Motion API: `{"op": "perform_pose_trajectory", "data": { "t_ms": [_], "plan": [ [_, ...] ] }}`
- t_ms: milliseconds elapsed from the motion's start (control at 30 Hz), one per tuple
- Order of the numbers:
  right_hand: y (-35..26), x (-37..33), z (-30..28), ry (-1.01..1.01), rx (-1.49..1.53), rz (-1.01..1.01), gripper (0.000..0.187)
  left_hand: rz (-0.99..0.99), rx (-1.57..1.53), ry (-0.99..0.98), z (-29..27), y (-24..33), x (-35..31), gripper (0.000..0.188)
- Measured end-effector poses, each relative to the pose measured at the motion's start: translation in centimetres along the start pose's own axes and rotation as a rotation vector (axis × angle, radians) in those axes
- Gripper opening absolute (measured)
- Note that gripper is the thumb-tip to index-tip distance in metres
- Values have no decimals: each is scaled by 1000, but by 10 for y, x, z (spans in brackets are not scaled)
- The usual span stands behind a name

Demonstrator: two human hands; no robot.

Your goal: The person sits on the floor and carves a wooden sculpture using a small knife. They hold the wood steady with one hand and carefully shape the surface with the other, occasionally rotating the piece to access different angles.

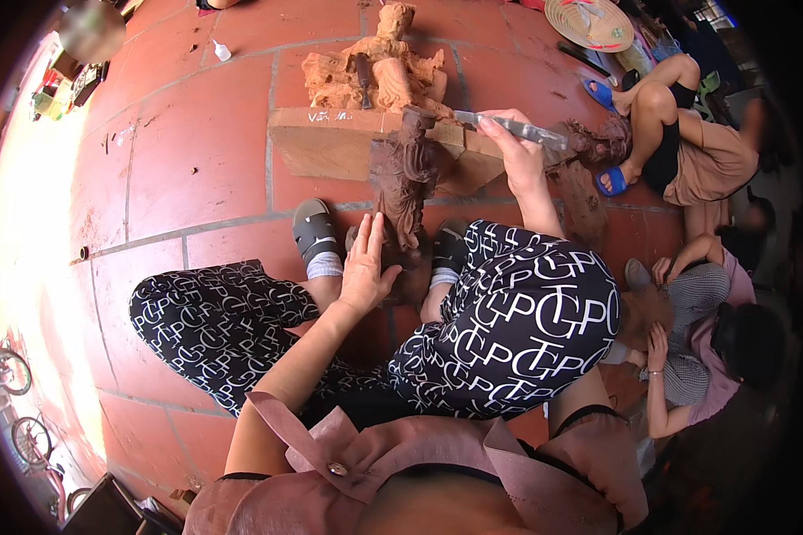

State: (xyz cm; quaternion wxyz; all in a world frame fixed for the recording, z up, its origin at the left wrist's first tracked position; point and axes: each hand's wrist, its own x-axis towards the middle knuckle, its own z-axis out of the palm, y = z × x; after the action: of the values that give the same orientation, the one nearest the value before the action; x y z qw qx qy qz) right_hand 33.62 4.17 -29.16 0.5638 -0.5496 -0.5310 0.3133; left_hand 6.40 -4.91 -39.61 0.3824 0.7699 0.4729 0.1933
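Between my feet stands a dark brown carved wooden figure (pixel 403 183), its upper end leaning on the edge of a thick wooden block (pixel 326 147). My left hand (pixel 366 267) rests beside the figure's lower part, fingers stretched out, gripping nothing. In my right hand (pixel 516 152) is a carving knife (pixel 531 134) with a grey, wrapped-looking handle. Its blade points left, over the block's right end. Behind the figure, an orange-brown wood carving (pixel 393 82) sits on the block. A dark-handled chisel (pixel 363 82) leans against that carving.
Another dark carving (pixel 602 141) lies right of the block. Two people sit at the right, one wearing blue sandals (pixel 611 181). A small white bottle (pixel 221 51) is on the red tile floor (pixel 201 187). A woven hat (pixel 589 22) lies at the far right.
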Motion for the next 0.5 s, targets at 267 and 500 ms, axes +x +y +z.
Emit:
{"op": "perform_pose_trajectory", "data": {
  "t_ms": [267,500],
  "plan": [
    [36,-85,-35,92,200,431,34,-131,-159,46,-33,7,34,105],
    [80,-109,-105,139,405,661,26,-20,-98,86,-30,-20,59,90]
  ]
}}
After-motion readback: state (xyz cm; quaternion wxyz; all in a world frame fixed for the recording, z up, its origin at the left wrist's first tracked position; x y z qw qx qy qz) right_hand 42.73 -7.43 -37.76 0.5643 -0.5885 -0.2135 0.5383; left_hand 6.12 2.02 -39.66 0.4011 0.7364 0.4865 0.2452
